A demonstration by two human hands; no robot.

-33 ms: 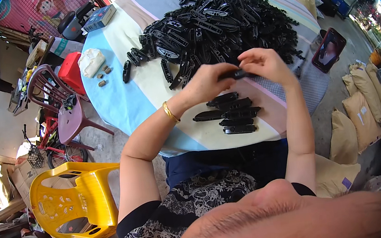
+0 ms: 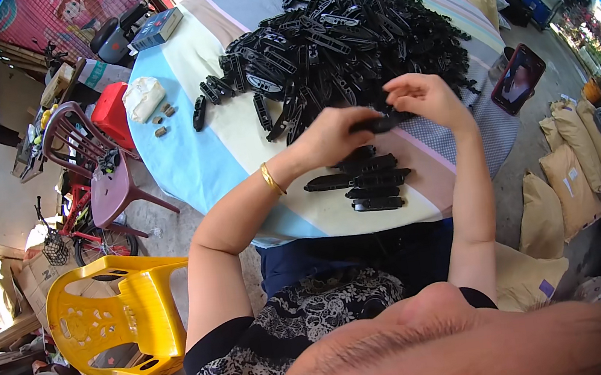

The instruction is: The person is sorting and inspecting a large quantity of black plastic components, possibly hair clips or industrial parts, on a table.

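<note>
head view: both hands meet above the near part of the round table (image 2: 184,165). the left hand (image 2: 328,138) and right hand (image 2: 429,98) each pinch an end of one black plastic strip (image 2: 383,123); its long axis runs roughly level, left to right, parallel to the near edge. directly below it, a small stack of like strips (image 2: 364,183) lies at the near edge, and the big loose heap (image 2: 348,29) covers the far side. a likely slip: the part could drop onto the stack and knock pieces off the near edge, since they lie close to the rim.
</note>
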